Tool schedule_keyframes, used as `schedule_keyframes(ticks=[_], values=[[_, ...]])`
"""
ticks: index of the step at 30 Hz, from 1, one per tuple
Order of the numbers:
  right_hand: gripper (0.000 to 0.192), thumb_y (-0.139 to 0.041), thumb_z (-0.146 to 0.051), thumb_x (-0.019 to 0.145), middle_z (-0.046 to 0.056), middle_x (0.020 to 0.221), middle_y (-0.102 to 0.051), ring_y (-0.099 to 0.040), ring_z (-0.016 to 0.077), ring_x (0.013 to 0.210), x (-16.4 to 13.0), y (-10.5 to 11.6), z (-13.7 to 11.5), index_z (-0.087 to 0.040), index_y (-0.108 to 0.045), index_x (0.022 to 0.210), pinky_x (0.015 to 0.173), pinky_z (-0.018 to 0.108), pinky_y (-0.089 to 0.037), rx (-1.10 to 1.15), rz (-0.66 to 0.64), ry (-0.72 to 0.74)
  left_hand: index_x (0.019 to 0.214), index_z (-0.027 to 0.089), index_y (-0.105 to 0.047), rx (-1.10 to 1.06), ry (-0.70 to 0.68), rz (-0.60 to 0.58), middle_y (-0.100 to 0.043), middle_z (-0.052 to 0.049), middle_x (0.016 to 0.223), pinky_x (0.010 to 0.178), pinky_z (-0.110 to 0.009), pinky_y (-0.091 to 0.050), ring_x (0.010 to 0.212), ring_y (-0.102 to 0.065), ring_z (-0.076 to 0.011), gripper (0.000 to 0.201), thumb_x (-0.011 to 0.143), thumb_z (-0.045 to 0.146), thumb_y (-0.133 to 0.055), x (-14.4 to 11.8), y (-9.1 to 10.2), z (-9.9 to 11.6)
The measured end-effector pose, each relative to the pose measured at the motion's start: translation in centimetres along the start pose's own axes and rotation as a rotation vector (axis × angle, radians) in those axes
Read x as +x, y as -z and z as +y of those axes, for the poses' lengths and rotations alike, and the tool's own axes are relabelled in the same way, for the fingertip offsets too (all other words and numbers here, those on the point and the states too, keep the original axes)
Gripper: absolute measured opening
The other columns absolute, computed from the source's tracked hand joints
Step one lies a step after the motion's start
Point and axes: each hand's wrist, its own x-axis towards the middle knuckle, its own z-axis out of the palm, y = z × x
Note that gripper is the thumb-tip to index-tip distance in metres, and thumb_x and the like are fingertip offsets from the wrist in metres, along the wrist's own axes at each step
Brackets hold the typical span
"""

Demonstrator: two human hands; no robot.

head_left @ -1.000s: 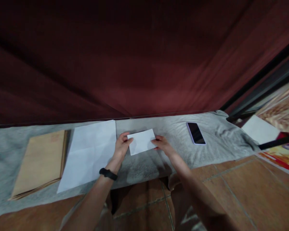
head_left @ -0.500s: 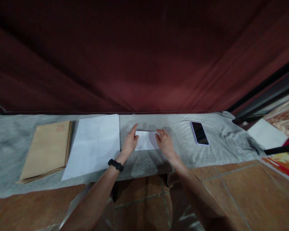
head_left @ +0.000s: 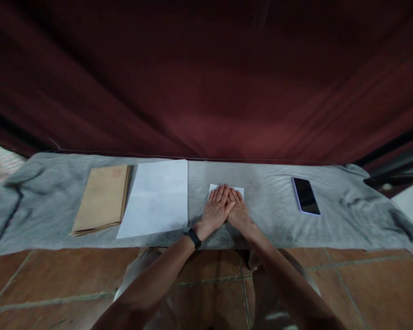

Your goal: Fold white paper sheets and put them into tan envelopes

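Both palms press down on a small folded white sheet of paper (head_left: 240,189), which lies on the grey cloth (head_left: 268,197). My left hand (head_left: 214,211) is flat, its fingers stretched out toward the far edge of the paper, with a dark band on that wrist. Close against it, partly overlapped at the thumb, my right hand (head_left: 239,211) also lies flat with fingers straight. Only the paper's far edge and corners show; the rest is hidden under the hands.
To the left lie a stack of white paper sheets (head_left: 154,197) and a stack of brown envelopes (head_left: 101,199). A phone with a purple case (head_left: 306,196) rests at the right. A dark red curtain (head_left: 206,101) hangs behind; a tiled floor (head_left: 72,275) is below.
My hands have moved from gripping the two ends of the paper to lying flat together on it. The whole view has shifted, so things appear farther right.
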Motion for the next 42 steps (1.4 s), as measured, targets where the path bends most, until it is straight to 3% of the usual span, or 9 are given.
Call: schedule_keyframes(ticks=[3,8,12,17,31,34,37,42], values=[[0.059,-0.041,-0.022,0.101,0.013,0.166,-0.033,-0.029,0.0264,0.154,0.0,0.1,0.2,-0.015,-0.035,0.159,0.126,0.048,-0.023,-0.007,-0.007,-0.01,0.161,0.01,-0.025,0.034,0.036,-0.024,-0.033,-0.016,0.165,0.127,-0.046,-0.023,0.156,-0.025,-0.0242,0.066,0.106,0.046,-0.028,-0.6,-0.2,0.0],[0.054,-0.03,-0.028,0.107,0.012,0.166,-0.032,-0.03,0.0254,0.154,-0.2,0.3,1.3,-0.013,-0.036,0.159,0.125,0.047,-0.023,-0.012,0.036,-0.106,0.159,0.006,-0.029,0.124,0.045,-0.019,-0.032,-0.017,0.165,0.128,-0.046,-0.019,0.157,-0.021,-0.0258,0.067,0.105,0.045,-0.029,-1.0,-0.3,-0.8],[0.055,-0.03,-0.033,0.108,0.013,0.165,-0.033,-0.034,0.0274,0.152,-0.7,0.3,2.3,-0.01,-0.036,0.158,0.125,0.047,-0.023,-0.022,0.08,-0.158,0.158,0.003,-0.03,0.178,0.083,-0.023,-0.03,-0.019,0.166,0.128,-0.045,-0.019,0.157,-0.02,-0.0268,0.065,0.105,0.04,-0.029,-1.2,-0.5,-1.3],[0.059,-0.031,-0.039,0.108,0.015,0.165,-0.033,-0.033,0.0292,0.152,-1.3,0.6,3.6,-0.008,-0.035,0.159,0.124,0.048,-0.023,-0.033,0.077,-0.23,0.16,0.008,-0.029,0.201,0.121,-0.015,-0.031,-0.016,0.166,0.128,-0.046,-0.018,0.157,-0.022,-0.0262,0.064,0.104,0.04,-0.031,-1.4,-0.2,-1.8],[0.058,-0.03,-0.036,0.108,0.018,0.163,-0.036,-0.036,0.0305,0.15,-1.8,1.3,5.4,-0.008,-0.038,0.157,0.123,0.051,-0.025,-0.041,0.093,-0.318,0.159,0.003,-0.029,0.33,0.202,-0.088,-0.029,-0.017,0.166,0.129,-0.046,-0.017,0.157,-0.022,-0.0269,0.063,0.105,0.036,-0.03,-1.7,1.4,-2.2],[0.058,-0.03,-0.034,0.107,0.019,0.164,-0.035,-0.035,0.0313,0.151,-1.5,1.8,5.1,-0.005,-0.036,0.157,0.123,0.053,-0.025,-0.015,0.142,-0.29,0.157,0.001,-0.032,0.311,0.177,-0.025,-0.031,-0.019,0.165,0.128,-0.05,-0.017,0.156,-0.023,-0.0293,0.062,0.104,0.034,-0.03,-1.6,1.4,-2.0],[0.057,-0.028,-0.034,0.108,0.015,0.165,-0.034,-0.033,0.0287,0.152,-1.2,2.2,3.6,-0.008,-0.035,0.159,0.124,0.05,-0.025,0.049,0.138,-0.191,0.158,0.004,-0.031,0.254,0.059,0.037,-0.031,-0.017,0.165,0.128,-0.05,-0.019,0.156,-0.024,-0.0273,0.061,0.104,0.03,-0.029,-1.7,1.2,-1.4],[0.057,-0.024,-0.04,0.109,0.009,0.165,-0.037,-0.032,0.0205,0.154,-1.3,1.9,0.7,-0.016,-0.033,0.16,0.126,0.044,-0.026,0.172,0.043,0.011,0.157,0.002,-0.033,0.187,-0.136,0.0,-0.035,-0.017,0.164,0.128,-0.046,-0.023,0.156,-0.024,-0.0242,0.059,0.102,0.022,-0.026,-2.4,-0.3,-0.8]])
